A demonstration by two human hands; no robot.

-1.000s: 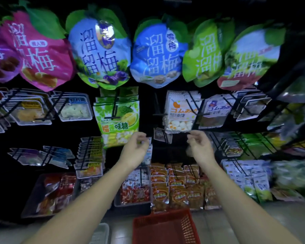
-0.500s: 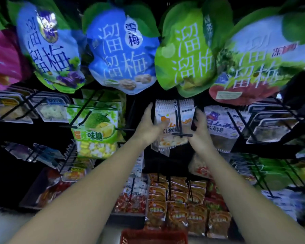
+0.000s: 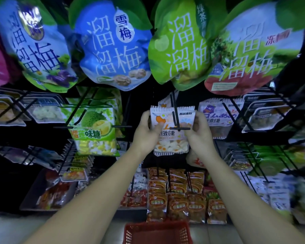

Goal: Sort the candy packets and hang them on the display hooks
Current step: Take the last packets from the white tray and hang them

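Head view, looking at a wall rack of hanging sweets.

- Candy packet point(image 3: 171, 143): white, fried-egg artwork, clear window at the bottom. Positioned at centre of rack, upright, front face toward camera, held between both hands.
- Left hand point(image 3: 144, 132): clasped on left edge of candy packet, thumb laid across the front face, fingers behind.
- Right hand point(image 3: 200, 131): clasped on right edge of candy packet, fingers wrapped behind, thumb at the front edge.
- Display hook point(image 3: 176, 118): black rod running down across upper front of candy packet, crossbar tip level with the packet's middle. Whether rod passes through the hang hole: not discernible.
- Matching packets point(image 3: 163, 103): visible just behind the top edge of the held one, on the same hook.
- Durian packet point(image 3: 93, 127): green, hung on the neighbouring hook to the left, apart from left hand.
- Bear packet point(image 3: 218, 117): white, hung just beside right hand, to the right.
- Blue plum bag point(image 3: 113, 50) and green plum bag point(image 3: 180, 46): large, in the top row above the hands.
- Orange packets point(image 3: 176, 205): several rows on lower hooks, below the forearms.
- Red basket point(image 3: 157, 231): mesh-walled, at bottom edge of view, between the forearms.
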